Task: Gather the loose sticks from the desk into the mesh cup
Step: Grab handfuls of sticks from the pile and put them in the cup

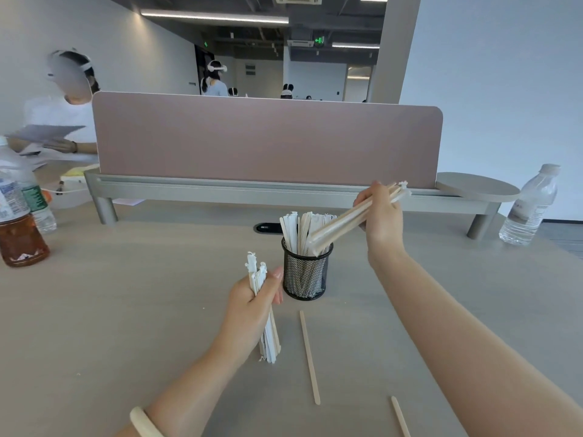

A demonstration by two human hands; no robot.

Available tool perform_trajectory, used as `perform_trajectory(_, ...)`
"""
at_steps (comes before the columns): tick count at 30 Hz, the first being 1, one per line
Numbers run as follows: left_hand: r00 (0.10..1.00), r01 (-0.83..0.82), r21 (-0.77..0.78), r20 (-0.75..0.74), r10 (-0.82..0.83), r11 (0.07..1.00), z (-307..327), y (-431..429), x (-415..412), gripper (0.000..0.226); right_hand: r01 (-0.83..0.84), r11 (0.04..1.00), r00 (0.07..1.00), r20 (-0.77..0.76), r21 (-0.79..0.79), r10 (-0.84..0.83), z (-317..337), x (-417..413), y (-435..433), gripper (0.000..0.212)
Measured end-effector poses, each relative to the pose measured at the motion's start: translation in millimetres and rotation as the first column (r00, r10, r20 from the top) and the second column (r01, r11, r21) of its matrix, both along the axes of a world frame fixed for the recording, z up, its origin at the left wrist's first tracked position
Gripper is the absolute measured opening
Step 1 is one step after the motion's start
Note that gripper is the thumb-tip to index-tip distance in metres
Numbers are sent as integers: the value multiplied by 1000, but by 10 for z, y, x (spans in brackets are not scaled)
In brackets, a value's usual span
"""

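Note:
A black mesh cup [305, 274] stands on the desk at centre, with several wrapped and bare sticks upright in it. My right hand [381, 216] is above and to the right of the cup, shut on a bundle of sticks [340, 223] that slants down with its lower ends at the cup's rim. My left hand [252, 307], left of the cup, grips another bundle of sticks [268, 335] held upright, its bottom ends near the desk. Two loose wooden sticks lie on the desk: one [309, 357] in front of the cup, another [400, 416] at the lower right.
A pink divider panel [268, 140] on a grey rail runs across the back of the desk. Bottles stand at the left edge [22, 238] and a clear water bottle [530, 206] at the right. Another person sits behind the divider at the left.

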State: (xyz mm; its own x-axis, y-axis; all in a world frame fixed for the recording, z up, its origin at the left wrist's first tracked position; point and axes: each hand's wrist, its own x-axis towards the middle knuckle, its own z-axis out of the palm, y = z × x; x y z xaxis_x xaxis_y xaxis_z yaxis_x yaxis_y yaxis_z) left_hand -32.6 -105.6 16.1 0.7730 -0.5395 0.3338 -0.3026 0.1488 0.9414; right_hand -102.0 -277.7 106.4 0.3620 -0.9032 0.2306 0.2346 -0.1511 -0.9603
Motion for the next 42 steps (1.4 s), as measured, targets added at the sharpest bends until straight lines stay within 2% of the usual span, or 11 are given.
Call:
perform_trajectory(6,999,-38,41,18,37,998,-39,4,56,46,66,996,985,-161,57,-56,-369,389,-183,37)
perform_trajectory(12,999,-47,52,17,46,998,-45,-23,106,44,-36,987,931,-363,-155,-23,-642,491,-226,19)
perform_trajectory(17,998,-62,49,17,61,997,-44,-38,119,44,-181,967,812,-581,-178,45,-768,532,-201,38)
perform_trajectory(19,998,-60,60,12,60,996,-40,-31,116,43,-253,955,814,-568,-155,123,-751,470,-188,52)
perform_trajectory(21,998,-56,73,-1,56,996,-40,-25,117,43,-272,952,875,-448,-140,184,-668,389,-180,73)
perform_trajectory(24,998,-56,79,-7,57,995,-39,-24,125,43,-246,930,941,-296,-273,163,-555,276,-169,66)
perform_trajectory(28,998,-53,91,-9,54,994,-27,-20,145,43,-409,866,843,-481,-287,239,-640,221,-200,51)
perform_trajectory(32,995,-91,98,-34,95,991,92,-18,172,48,-454,870,861,-344,-192,374,-592,105,-199,60)
perform_trajectory(36,974,-149,-104,-188,127,983,463,-120,356,53,-631,769,741,-372,-102,559,-821,59,-250,90)
perform_trajectory(39,955,-168,-250,-282,94,954,740,-349,527,49,-674,736,691,-404,-60,599,-1103,128,-256,92)
perform_trajectory(42,957,-189,-235,-263,125,953,849,-655,612,48,-632,773,721,-408,-56,560,-1255,196,-240,84)
